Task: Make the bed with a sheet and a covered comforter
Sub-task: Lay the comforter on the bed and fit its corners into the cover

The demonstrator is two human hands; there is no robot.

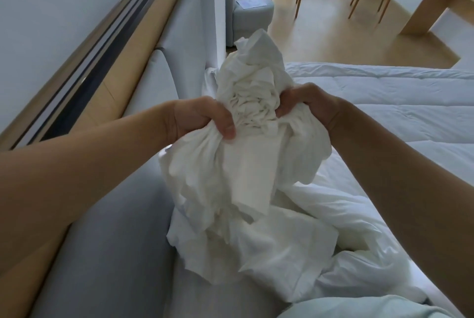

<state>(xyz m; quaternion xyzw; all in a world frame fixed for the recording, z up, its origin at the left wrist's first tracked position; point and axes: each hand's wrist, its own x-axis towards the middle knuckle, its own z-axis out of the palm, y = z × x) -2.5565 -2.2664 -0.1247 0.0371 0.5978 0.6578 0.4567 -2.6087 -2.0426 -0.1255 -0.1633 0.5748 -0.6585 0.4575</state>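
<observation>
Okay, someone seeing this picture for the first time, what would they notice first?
The bunched white cloth in the middle stands out first, gathered and gripped by the left hand and the right hand, with its loose end hanging below them. Next come the white comforter spread out at right and the grey padded headboard running along the left.

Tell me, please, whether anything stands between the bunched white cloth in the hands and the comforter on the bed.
Nothing visible does. The left hand and right hand both grip the bunched cloth directly. It hangs just left of the comforter, with its lower folds trailing down beside it.
</observation>
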